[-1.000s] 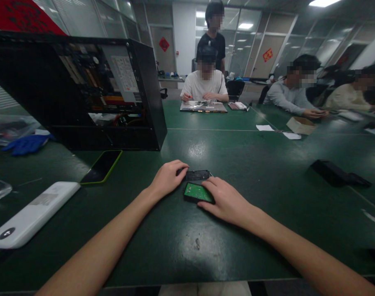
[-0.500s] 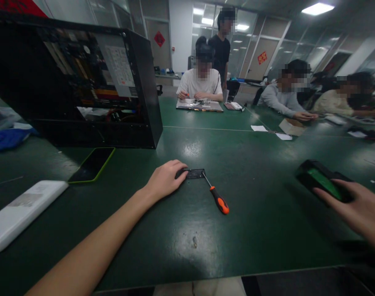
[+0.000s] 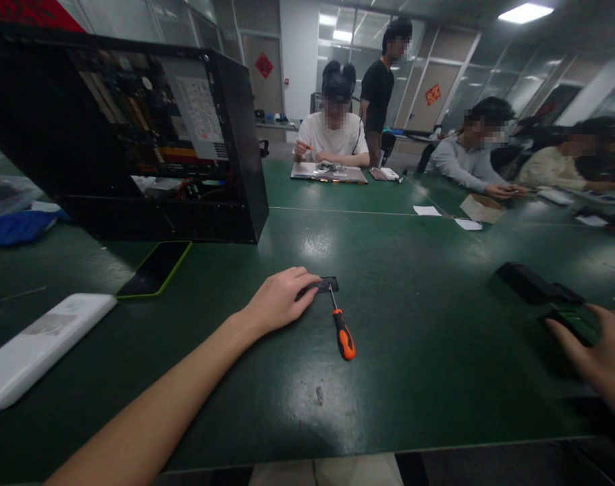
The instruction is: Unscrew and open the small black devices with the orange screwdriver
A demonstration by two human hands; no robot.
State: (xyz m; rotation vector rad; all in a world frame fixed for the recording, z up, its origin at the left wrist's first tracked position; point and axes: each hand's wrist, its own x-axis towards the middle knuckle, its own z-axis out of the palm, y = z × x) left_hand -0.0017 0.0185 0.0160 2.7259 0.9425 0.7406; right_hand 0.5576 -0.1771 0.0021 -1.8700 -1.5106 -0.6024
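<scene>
left hand (image 3: 287,298) pinches one flat black cover (image 3: 329,283) by its left end on the green table (image 3: 413,378); one orange-and-black screwdriver (image 3: 344,335) rests its tip there; right hand (image 3: 605,341), blurred, thumb and fingers around one green-faced dark case (image 3: 576,325), near one black object (image 3: 527,282)

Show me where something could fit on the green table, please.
Bare table: between the screwdriver and right hand; also beyond the left hand, right of the black computer case. Crowded: the left side, with that case, the phone and white device.
</scene>
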